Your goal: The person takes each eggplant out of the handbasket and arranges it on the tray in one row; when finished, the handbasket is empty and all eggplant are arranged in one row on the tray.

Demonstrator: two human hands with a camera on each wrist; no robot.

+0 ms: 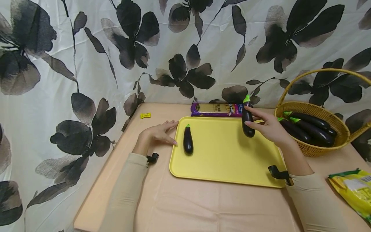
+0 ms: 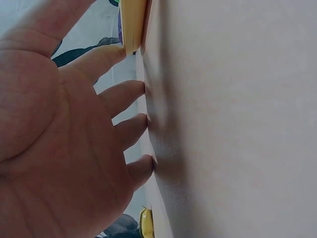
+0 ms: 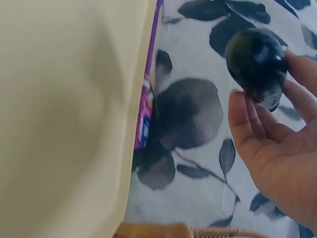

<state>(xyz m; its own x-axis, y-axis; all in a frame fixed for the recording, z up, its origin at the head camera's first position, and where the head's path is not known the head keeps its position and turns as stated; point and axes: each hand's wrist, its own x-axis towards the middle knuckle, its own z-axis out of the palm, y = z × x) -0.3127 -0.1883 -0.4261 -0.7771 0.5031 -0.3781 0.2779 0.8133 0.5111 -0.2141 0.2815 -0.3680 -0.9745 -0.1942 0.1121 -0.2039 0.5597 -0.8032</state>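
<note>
Pinched between the thumb and fingers of my right hand [image 1: 268, 125] is a dark eggplant [image 1: 247, 120] with a green cap, held above the right part of the yellow tray [image 1: 217, 167]. The right wrist view shows that eggplant [image 3: 256, 64] nearly end-on. A second eggplant [image 1: 188, 140] lies on the tray near its left side. My left hand [image 1: 157, 133] rests at the tray's left edge, its thumb on the rim. In the left wrist view, the left hand's fingers [image 2: 124, 96] are spread, with several tips touching the tabletop.
A wicker basket [image 1: 311, 151] with a tall handle holds several eggplants [image 1: 311, 130] at the right. Behind the tray lies a purple packet [image 1: 217, 109]. A small yellow wrapped piece [image 1: 145, 115] sits at back left, and a yellow-green bag [image 1: 353, 193] at front right.
</note>
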